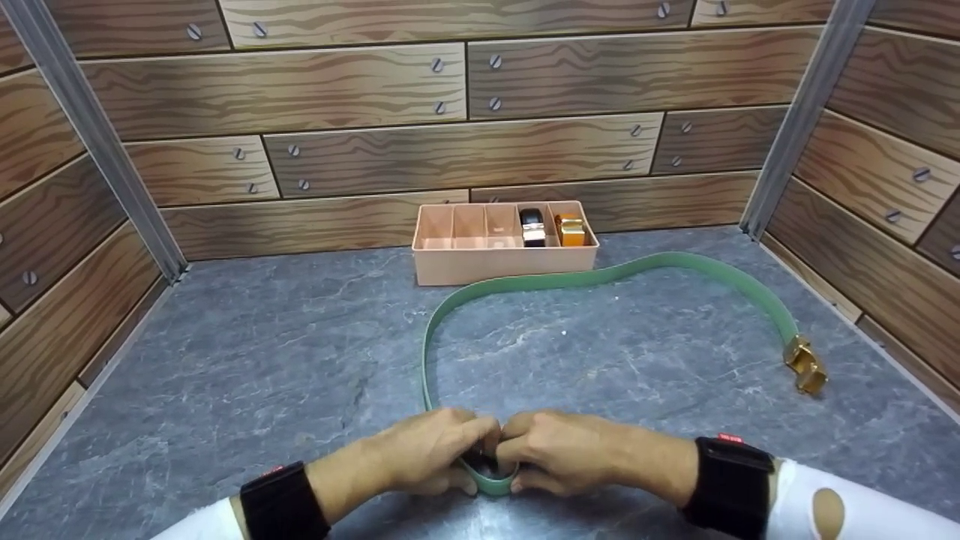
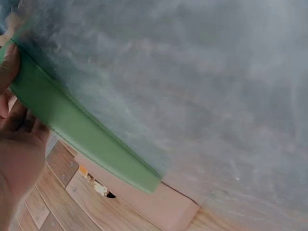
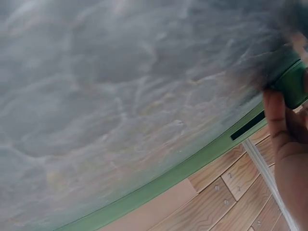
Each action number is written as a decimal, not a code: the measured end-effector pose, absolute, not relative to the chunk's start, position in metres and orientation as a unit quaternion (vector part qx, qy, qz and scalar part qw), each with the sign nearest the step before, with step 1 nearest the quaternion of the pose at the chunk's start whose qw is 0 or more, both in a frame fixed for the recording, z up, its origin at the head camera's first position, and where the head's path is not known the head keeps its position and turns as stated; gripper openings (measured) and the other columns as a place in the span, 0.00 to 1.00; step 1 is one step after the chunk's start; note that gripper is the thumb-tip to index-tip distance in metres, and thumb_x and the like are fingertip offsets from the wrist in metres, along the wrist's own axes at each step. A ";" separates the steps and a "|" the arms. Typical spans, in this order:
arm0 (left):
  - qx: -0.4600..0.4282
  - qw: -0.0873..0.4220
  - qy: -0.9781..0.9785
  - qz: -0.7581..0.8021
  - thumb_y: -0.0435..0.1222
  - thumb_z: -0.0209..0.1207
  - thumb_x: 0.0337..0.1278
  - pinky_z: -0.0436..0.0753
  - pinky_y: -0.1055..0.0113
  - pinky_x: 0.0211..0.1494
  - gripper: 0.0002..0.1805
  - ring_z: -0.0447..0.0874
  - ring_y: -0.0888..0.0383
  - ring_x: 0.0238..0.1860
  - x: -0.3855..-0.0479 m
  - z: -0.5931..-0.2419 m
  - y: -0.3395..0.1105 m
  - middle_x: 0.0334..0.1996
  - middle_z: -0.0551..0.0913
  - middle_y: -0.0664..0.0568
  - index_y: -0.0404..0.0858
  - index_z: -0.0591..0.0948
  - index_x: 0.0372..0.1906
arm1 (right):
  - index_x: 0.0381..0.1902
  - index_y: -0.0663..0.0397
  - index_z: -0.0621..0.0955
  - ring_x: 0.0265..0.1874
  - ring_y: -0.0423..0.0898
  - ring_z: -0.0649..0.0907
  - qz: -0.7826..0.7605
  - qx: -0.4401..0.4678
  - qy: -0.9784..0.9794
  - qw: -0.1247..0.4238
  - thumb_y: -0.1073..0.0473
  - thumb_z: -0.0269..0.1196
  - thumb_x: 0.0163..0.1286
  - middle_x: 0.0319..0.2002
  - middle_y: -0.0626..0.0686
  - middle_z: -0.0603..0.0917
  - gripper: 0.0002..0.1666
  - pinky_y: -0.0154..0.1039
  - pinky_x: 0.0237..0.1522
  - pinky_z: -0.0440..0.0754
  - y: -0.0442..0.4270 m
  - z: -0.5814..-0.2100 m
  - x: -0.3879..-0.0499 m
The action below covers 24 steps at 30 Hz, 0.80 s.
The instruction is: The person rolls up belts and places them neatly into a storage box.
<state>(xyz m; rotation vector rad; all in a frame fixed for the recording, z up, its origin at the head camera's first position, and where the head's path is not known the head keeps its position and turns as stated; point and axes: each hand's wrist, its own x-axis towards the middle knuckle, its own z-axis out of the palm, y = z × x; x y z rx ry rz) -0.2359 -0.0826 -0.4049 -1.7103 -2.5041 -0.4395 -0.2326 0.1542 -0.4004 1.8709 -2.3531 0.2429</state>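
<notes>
A green belt (image 1: pixel 540 281) stands on its edge in a long curve across the table. Its gold buckle (image 1: pixel 806 366) lies at the far right. Close to the front edge, the belt's other end is bent into a small loop between both hands. My left hand (image 1: pixel 431 451) pinches the loop's left side; in the left wrist view, the thumb lies on the green strap (image 2: pixel 86 127). From the right, my right hand (image 1: pixel 570 451) pinches the loop, fingertips almost meeting the left ones. Fingers partly hide the loop's dark inside.
A pink divided box (image 1: pixel 502 268) stands at the back against the wood-patterned wall (image 1: pixel 375 82). Its two right compartments hold a rolled black belt (image 1: pixel 532 225) and a rolled orange belt (image 1: pixel 571 231), both with shiny buckles. The green belt passes just before the box.
</notes>
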 end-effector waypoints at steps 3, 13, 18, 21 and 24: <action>-0.559 0.038 -0.816 -0.141 0.40 0.76 0.38 0.79 0.78 0.43 0.25 0.81 0.65 0.36 -0.236 -0.405 -0.083 0.35 0.83 0.54 0.42 0.77 0.44 | 0.34 0.46 0.77 0.35 0.35 0.80 0.106 0.608 -0.786 0.036 0.57 0.70 0.60 0.34 0.46 0.81 0.10 0.20 0.40 0.76 0.152 -0.400 -0.235; -0.562 0.045 -0.821 -0.091 0.43 0.74 0.46 0.77 0.81 0.41 0.18 0.79 0.69 0.35 -0.231 -0.404 -0.085 0.34 0.84 0.57 0.44 0.86 0.44 | 0.34 0.51 0.76 0.30 0.35 0.80 0.164 0.579 -0.797 0.061 0.59 0.71 0.57 0.29 0.46 0.82 0.13 0.20 0.37 0.76 0.149 -0.403 -0.247; -0.580 0.033 -0.811 -0.066 0.27 0.71 0.37 0.76 0.82 0.37 0.20 0.78 0.68 0.32 -0.229 -0.397 -0.085 0.31 0.82 0.56 0.43 0.83 0.41 | 0.34 0.53 0.79 0.32 0.35 0.83 0.162 0.558 -0.812 0.047 0.64 0.71 0.56 0.30 0.47 0.85 0.11 0.21 0.39 0.78 0.145 -0.402 -0.248; -0.604 0.050 -0.795 -0.038 0.22 0.66 0.31 0.75 0.82 0.33 0.20 0.78 0.67 0.29 -0.230 -0.395 -0.087 0.28 0.81 0.56 0.43 0.81 0.36 | 0.34 0.53 0.80 0.33 0.35 0.85 0.175 0.551 -0.816 0.032 0.66 0.72 0.54 0.31 0.48 0.87 0.11 0.21 0.39 0.79 0.142 -0.401 -0.250; -0.619 0.110 -0.777 0.026 0.26 0.67 0.40 0.76 0.81 0.34 0.15 0.79 0.67 0.31 -0.231 -0.396 -0.087 0.28 0.83 0.59 0.44 0.81 0.35 | 0.35 0.54 0.81 0.34 0.35 0.86 0.199 0.528 -0.826 -0.007 0.69 0.71 0.54 0.33 0.49 0.88 0.13 0.21 0.40 0.79 0.139 -0.399 -0.252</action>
